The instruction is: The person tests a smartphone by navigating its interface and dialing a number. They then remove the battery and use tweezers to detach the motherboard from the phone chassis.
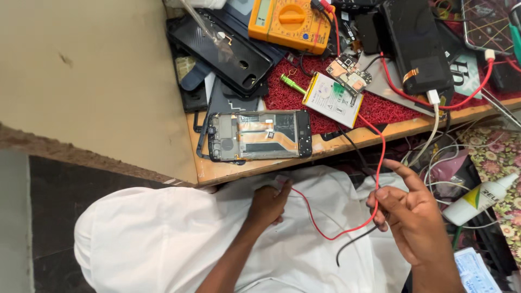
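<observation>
My left hand rests on the white cloth over my lap and pinches one end of a thin red wire. From there the red wire loops across to my right hand, which grips it together with a black wire, forefinger stretched out. The red wire then runs up to the table edge, past a white phone battery. An opened phone with its insides exposed lies on the wooden table edge, above my left hand.
A small circuit board and a green tool lie on a red mat. Behind are an orange multimeter, black phone covers and a black slab-shaped device. A white bottle and tangled cables lie at right.
</observation>
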